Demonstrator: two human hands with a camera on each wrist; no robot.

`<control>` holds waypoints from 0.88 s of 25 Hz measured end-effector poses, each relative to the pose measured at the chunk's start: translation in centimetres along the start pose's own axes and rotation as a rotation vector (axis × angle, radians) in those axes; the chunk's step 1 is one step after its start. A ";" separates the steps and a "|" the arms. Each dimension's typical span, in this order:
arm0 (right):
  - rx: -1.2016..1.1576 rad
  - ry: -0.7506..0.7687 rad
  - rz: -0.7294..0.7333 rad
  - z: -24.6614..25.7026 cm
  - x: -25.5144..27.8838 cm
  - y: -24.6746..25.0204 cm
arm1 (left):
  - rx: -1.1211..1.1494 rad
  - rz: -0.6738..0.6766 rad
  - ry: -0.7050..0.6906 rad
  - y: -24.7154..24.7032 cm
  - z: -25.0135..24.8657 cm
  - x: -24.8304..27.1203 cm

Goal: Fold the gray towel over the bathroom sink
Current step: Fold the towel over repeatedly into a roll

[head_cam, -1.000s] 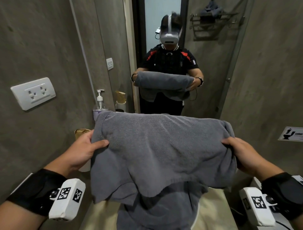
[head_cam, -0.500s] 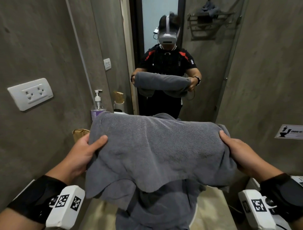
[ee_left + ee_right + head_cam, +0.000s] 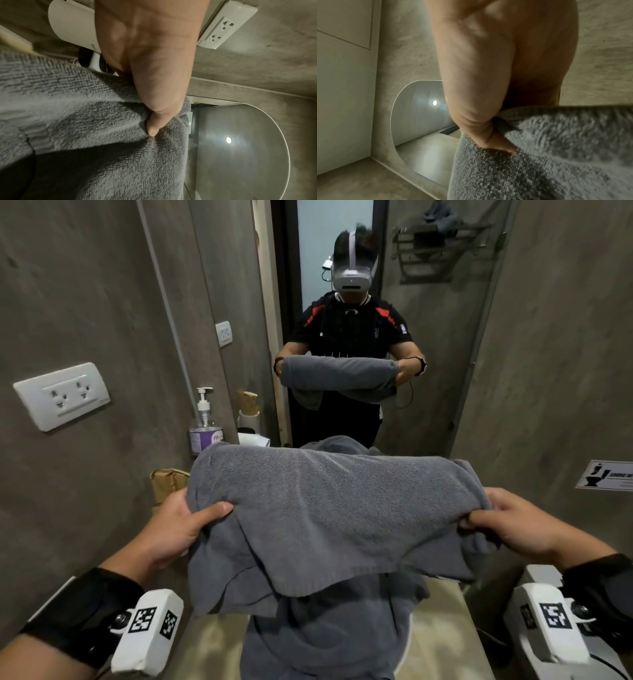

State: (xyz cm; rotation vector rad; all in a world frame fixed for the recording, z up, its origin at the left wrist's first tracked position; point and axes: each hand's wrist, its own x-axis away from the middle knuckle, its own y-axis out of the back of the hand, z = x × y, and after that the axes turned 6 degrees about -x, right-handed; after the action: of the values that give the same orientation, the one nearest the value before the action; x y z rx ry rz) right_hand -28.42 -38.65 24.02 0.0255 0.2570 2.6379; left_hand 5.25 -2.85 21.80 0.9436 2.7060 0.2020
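I hold a gray towel [image 3: 335, 508] stretched between both hands, above the counter and sink. My left hand [image 3: 178, 525] grips its left end, thumb on top pressing into the pile [image 3: 152, 129]. The right end is held by my right hand [image 3: 507, 525], fingers curled round the cloth [image 3: 488, 138]. A folded flap hangs down in front and more towel [image 3: 325, 638] drapes below onto the counter. The sink basin is hidden under the cloth. The mirror [image 3: 342, 337] ahead reflects the towel as a rolled bundle between both hands.
A beige counter [image 3: 438, 628] lies below. At the back left stand a soap pump bottle [image 3: 205, 422], a white cup [image 3: 249, 419] and a brown paper bag [image 3: 168, 482]. A wall socket [image 3: 61, 395] is on the left wall, a toilet sign [image 3: 608, 474] on the right.
Both hands have come down and toward me with the towel. The right hand's fingers have curled more tightly around the towel's end.
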 end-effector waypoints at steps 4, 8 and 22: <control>-0.180 -0.006 -0.185 -1.2 -0.8 -0.2 | 0.081 -0.013 0.033 -0.2 -0.1 -0.1; -0.378 -0.012 -0.308 -1.6 -1.1 -1.1 | 0.121 0.023 -0.009 -0.4 -0.7 -0.3; -0.389 0.056 -0.107 -2.9 -1.2 -2.2 | 0.302 0.041 0.060 -0.3 -0.1 -0.7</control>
State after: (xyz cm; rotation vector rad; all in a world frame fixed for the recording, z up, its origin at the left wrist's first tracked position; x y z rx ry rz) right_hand -26.50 -37.83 20.82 -0.1856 -0.2333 2.5389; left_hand 5.53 -3.51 21.94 1.0893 2.8249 -0.1798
